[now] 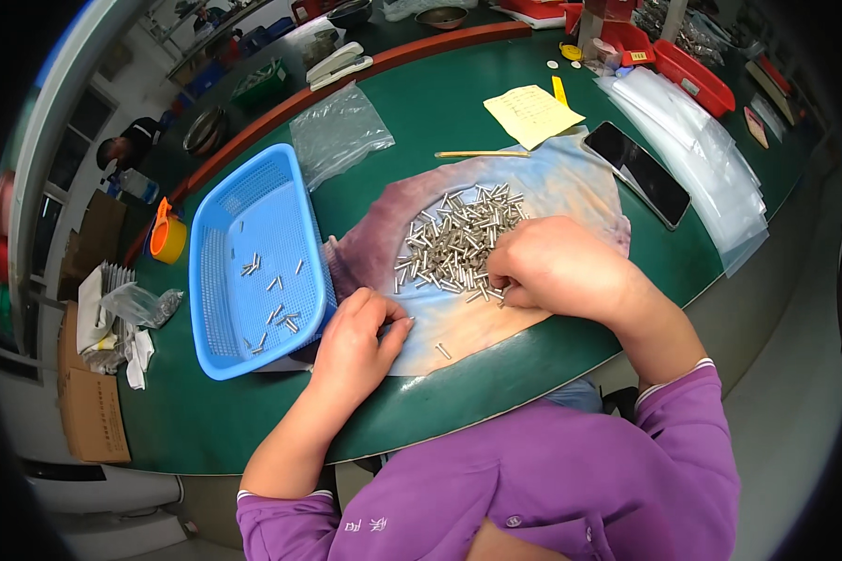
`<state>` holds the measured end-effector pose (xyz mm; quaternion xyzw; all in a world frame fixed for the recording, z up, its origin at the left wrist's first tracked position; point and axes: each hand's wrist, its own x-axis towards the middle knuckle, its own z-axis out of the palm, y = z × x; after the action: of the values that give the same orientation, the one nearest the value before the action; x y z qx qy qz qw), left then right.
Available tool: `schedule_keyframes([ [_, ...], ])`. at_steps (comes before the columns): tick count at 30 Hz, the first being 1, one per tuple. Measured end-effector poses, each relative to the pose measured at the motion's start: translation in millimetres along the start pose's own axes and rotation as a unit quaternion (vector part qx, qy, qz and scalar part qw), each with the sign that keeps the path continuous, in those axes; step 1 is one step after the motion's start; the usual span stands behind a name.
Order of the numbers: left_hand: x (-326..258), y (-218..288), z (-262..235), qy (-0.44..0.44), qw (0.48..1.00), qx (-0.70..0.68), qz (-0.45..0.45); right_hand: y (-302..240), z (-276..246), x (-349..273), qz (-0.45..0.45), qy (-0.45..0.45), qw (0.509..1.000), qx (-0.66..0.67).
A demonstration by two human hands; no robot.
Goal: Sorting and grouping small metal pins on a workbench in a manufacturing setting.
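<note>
A heap of small silver screws (463, 238), with short shanks and flat heads, lies on a tie-dyed cloth (571, 187) on the green table. My right hand (566, 269) is at the heap's right lower edge, fingers curled and pinched among the screws; its fingertips are hidden. Closer to the basket, my left hand (357, 341) rests on the cloth with fingers bent and thumb pressed in. A silver glint of a screw shows at its fingertips. One loose screw (442, 351) lies apart between the hands. Several more screws lie scattered inside the blue plastic basket (323, 271) on the left.
Behind the cloth lie a yellow paper (533, 114), a golden pen-like stick (482, 153) and a clear bag (341, 136). A dark phone (638, 173) and plastic sheets (692, 150) are at right, near red trays (694, 79). An orange cup (167, 236) stands left of the basket.
</note>
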<state>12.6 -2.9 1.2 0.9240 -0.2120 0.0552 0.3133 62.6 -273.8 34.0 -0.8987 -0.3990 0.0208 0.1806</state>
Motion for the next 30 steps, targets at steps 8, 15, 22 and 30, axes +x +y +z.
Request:
schedule_keyframes([
  [8, 1, 7, -7, -0.018, 0.999, 0.050, -0.011, 0, 13, 3, -0.005, 0.007, 0.999, -0.049],
  [15, 16, 30, -5, -0.026, 0.998, 0.035, 0.034, -5, 20, -18, 0.029, 0.066, 0.996, -0.057],
  [22, 36, 42, 25, -0.045, 0.994, 0.018, 0.100, -8, 36, -17, 0.002, 0.194, 0.981, -0.016],
  [30, 19, 38, 14, -0.114, 0.989, -0.022, 0.092, -24, 43, -27, -0.026, 0.159, 0.981, 0.109],
])
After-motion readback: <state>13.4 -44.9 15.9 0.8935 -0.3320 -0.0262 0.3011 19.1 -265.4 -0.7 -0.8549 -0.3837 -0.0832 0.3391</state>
